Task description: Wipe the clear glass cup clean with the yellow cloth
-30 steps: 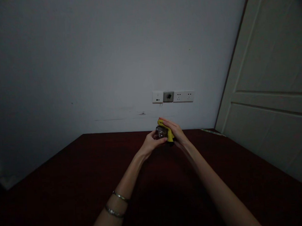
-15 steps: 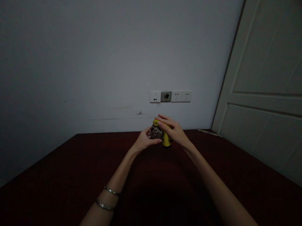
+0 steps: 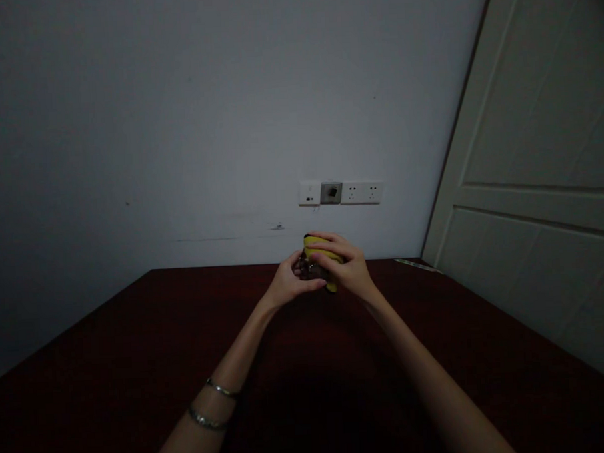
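Note:
Both my arms reach out over a dark red table [image 3: 138,367] in a dim room. My left hand [image 3: 284,286] is closed on a small dark shiny object [image 3: 306,270], too dim to name. My right hand [image 3: 344,268] presses a yellow cloth [image 3: 319,252] over that object, fingers curled across the top. The two hands meet just above the table's far part. Two thin bracelets [image 3: 214,404] sit on my left forearm.
A grey wall stands behind the table, with a row of wall sockets [image 3: 340,193] just above the hands. A pale panelled door [image 3: 545,176] fills the right side. A thin light strip [image 3: 416,265] lies at the table's far right edge.
My right hand's fingers have curled further over the yellow cloth and the object, covering more of it. The view has shifted slightly; the hands stay in the same place.

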Available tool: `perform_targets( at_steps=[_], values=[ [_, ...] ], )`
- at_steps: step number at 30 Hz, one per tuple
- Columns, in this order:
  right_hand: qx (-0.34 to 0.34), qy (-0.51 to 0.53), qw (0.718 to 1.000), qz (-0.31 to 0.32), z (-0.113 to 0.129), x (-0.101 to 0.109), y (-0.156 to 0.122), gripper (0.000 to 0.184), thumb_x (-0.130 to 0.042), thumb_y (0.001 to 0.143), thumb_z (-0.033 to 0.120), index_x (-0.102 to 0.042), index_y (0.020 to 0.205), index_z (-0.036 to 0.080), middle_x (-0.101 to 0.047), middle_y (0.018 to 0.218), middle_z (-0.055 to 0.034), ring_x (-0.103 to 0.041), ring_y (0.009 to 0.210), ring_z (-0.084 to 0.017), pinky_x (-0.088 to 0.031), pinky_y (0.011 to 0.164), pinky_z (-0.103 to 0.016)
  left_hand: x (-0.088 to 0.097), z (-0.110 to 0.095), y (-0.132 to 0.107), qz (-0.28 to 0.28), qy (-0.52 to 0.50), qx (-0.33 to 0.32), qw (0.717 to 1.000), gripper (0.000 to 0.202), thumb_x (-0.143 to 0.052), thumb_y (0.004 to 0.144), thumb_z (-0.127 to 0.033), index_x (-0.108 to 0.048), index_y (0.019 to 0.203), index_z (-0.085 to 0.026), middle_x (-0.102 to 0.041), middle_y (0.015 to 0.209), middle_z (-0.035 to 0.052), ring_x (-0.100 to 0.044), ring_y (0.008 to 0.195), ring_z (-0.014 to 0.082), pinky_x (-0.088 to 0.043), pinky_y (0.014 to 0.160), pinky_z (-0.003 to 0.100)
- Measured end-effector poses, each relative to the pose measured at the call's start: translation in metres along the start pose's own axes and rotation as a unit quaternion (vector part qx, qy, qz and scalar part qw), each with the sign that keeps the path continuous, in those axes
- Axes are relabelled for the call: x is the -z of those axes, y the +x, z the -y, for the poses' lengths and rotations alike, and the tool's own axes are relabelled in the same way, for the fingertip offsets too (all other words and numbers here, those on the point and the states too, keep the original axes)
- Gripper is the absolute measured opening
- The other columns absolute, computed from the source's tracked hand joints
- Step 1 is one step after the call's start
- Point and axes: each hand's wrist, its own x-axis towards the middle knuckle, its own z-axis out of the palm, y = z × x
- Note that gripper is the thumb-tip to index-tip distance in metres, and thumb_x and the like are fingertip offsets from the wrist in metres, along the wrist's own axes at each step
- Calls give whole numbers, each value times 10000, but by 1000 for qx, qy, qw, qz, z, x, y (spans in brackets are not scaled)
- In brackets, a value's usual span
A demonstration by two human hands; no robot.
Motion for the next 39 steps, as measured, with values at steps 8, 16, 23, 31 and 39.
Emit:
perform_targets(
  at_steps=[8, 16, 23, 31, 39],
  values=[
    [-17, 39, 999, -22, 0, 1, -2, 144, -650, 763, 330, -734, 878, 310, -667, 1112, -12, -579, 1076, -208, -409, 989, -408, -4, -11, 0, -7, 9, 8, 1000, 592, -819, 497, -250, -568, 1022, -141, -659, 976, 75, -634, 854, 200, -496, 768, 309],
    [4, 53, 998, -43, -1, 0, -6, 151, -629, 782, 313, -736, 888, 300, -669, 1106, -14, -583, 1073, -208, -413, 979, -386, -3, -14, -1, 2, 1, -4, 1000, 617, -823, 503, -245, -555, 1047, -129, -653, 981, 77, -633, 849, 188, -495, 772, 293],
    [-47, 66, 993, -85, 0, -9, -8, 167, -621, 789, 339, -733, 896, 278, -680, 1093, -23, -585, 1078, -206, -410, 988, -387, 3, -8, 0, 23, -6, 11, 1000, 663, -835, 472, -280, -566, 1061, -137, -655, 994, 79, -635, 861, 202, -498, 777, 300],
    [39, -25, 999, -10, 9, -6, -9, 161, -654, 765, 275, -735, 897, 318, -656, 1135, -17, -586, 1064, -215, -430, 965, -401, 4, -13, -2, -1, 47, -29, 998, 584, -801, 525, -224, -580, 1058, -130, -658, 1011, 79, -631, 889, 202, -494, 793, 293],
    [-206, 183, 954, -119, 3, -11, -2, 238, -712, 686, 394, -745, 853, 229, -721, 1006, -41, -622, 1018, -242, -449, 944, -403, 5, -5, -1, 18, -34, 16, 999, 702, -850, 449, -328, -581, 1062, -115, -660, 988, 90, -637, 869, 215, -490, 782, 298]
  ],
)
